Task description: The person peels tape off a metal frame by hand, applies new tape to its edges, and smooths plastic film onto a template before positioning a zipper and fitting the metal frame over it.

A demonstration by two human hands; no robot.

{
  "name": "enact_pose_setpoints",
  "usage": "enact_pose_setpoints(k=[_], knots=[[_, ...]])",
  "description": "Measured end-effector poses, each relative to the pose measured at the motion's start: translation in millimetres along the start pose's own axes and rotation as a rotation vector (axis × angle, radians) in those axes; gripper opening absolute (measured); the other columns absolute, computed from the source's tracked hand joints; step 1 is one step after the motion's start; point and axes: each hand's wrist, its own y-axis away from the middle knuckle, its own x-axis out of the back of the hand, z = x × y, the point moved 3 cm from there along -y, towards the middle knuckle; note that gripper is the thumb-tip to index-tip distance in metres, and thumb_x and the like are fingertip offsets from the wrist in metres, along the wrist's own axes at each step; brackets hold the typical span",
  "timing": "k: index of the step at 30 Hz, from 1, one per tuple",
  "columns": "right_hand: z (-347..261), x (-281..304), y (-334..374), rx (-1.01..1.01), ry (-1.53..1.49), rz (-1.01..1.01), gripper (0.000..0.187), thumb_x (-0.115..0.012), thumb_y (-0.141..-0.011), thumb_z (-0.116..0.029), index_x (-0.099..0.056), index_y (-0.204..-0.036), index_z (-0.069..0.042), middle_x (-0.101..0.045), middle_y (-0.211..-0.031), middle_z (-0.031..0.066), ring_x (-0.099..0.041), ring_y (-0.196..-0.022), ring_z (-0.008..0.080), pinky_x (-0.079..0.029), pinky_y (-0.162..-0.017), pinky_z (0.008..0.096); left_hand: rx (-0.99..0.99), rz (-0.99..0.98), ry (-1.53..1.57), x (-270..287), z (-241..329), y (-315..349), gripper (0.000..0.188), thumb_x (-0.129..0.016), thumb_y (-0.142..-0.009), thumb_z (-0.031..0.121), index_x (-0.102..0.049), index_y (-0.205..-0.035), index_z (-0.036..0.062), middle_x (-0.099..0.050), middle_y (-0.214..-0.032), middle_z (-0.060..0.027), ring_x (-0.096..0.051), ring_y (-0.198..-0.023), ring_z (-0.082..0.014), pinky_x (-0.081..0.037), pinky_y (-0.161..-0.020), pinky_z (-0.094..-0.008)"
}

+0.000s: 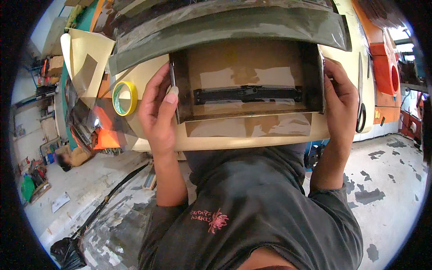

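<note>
An open, shallow box (182,83) with dark, shiny sides lies between my hands at the edge of the worktable. Its left side is gripped by my left hand (158,112), thumb on the rim and fingers behind. On the opposite side, my right hand (342,96) is closed round the wall, its fingertips partly hidden. A black zipper (252,93) with its slider near the middle runs across the inside of the box. Along the near edge, a strip of see-through brownish film (249,126) lies on the cream table covering (202,143).
Beyond the box lie long, dark see-through plastic sheets (234,29). A yellow tape roll (133,100) sits left of my left hand. Scissors (361,118) with black handles lie at the right, near an orange-red holder (382,67). Another person (78,157) is at far left.
</note>
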Motion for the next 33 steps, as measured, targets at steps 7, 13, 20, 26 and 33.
enact_pose_setpoints(k=[7, 13, 20, 26, 33], knots=[[-2.3, 1.8, -1.5, 0.059, 0.01, -0.02, 0.028, -0.061, -0.102, -0.001, -0.069, -0.129, 0.006, -0.069, -0.13, 0.0135, -0.064, -0.12, 0.0209, -0.047, -0.107, 0.0318, 0.023, 0.043, 0.015, -2.0, -0.6, 0.1, 0.053, -0.063, -0.1, 0.006, -0.054, -0.149, -0.01, -0.062, -0.149, -0.0191, -0.059, -0.139, -0.0259, -0.04, -0.12, -0.0379], [-2.1, 3.4, 1.4, 0.005, -0.039, -0.05, 0.032, -0.058, -0.103, 0.004, -0.068, -0.133, 0.007, -0.066, -0.135, 0.0125, -0.062, -0.124, 0.0199, -0.046, -0.108, 0.0301, 0.05, 0.058, 0.074, -6.5, 1.6, -0.4, 0.052, -0.062, -0.099, 0.005, -0.055, -0.149, -0.01, -0.062, -0.148, -0.0183, -0.06, -0.136, -0.0249, -0.041, -0.119, -0.0369], [-7.8, 0.8, 0.8, 0.064, 0.044, 0.006, 0.032, -0.059, -0.1, 0.004, -0.071, -0.129, 0.006, -0.07, -0.121, 0.012, -0.066, -0.111, 0.0198, -0.049, -0.1, 0.0296, 0.05, 0.106, 0.023, 0.0, 0.9, -0.2, 0.054, -0.064, -0.098, 0.007, -0.056, -0.148, -0.0109, -0.064, -0.147, -0.0184, -0.06, -0.136, -0.0243, -0.04, -0.119, -0.0358], [-5.3, 0.6, 2.6, 0.062, -0.046, 0.022, 0.028, -0.063, -0.102, 0.002, -0.072, -0.128, 0.005, -0.07, -0.118, 0.011, -0.067, -0.109, 0.0181, -0.051, -0.096, 0.0283, 0.064, 0.116, -0.001, 2.7, -0.2, -0.4, 0.054, -0.066, -0.097, 0.008, -0.058, -0.148, -0.0098, -0.064, -0.148, -0.0172, -0.061, -0.134, -0.021, -0.043, -0.114, -0.0314], [-5.2, 1.6, 4.8, 0.059, -0.035, 0.027, 0.028, -0.065, -0.101, 0.002, -0.074, -0.127, 0.005, -0.071, -0.116, 0.0103, -0.067, -0.108, 0.0174, -0.051, -0.097, 0.0284, 0.07, 0.146, 0.022, 3.2, -1.6, 1.0, 0.053, -0.065, -0.097, 0.007, -0.058, -0.147, -0.0103, -0.064, -0.148, -0.0193, -0.061, -0.135, -0.0229, -0.043, -0.116, -0.034]])
